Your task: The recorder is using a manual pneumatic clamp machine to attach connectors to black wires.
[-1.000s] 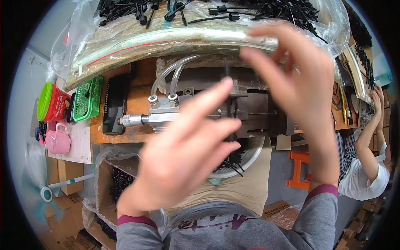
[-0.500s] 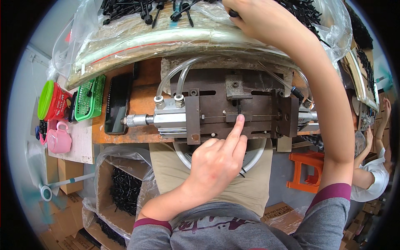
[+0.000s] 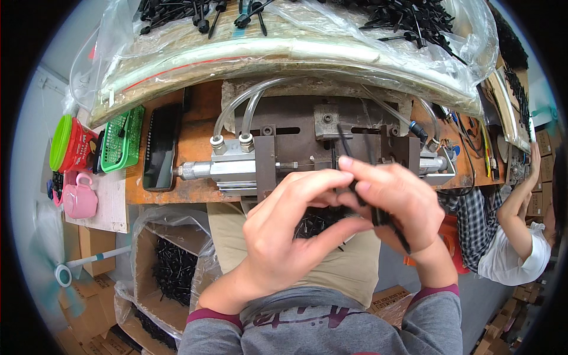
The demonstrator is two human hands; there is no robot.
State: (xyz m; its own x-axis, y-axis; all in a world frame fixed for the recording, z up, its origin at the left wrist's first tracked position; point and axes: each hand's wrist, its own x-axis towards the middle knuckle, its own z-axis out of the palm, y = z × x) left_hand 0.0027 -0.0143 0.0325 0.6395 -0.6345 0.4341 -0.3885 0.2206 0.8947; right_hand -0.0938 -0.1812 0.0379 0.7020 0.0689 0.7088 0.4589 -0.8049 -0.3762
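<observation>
The right hand [image 3: 408, 207] grasps slender, rod-shaped black parts [image 3: 383, 218], blurred, in front of the dark metal fixture plate [image 3: 290, 118]. The left hand [image 3: 284, 225] is arched, fingertips and thumb at the same parts; whether it also grips them cannot be told. On the worn wooden tabletop [image 3: 136, 192], a smooth, block-shaped silver cylinder [image 3: 234, 171] carries curved, transparent tubes [image 3: 228, 112]. A ribbed green plastic basket [image 3: 122, 142] stands left of it.
</observation>
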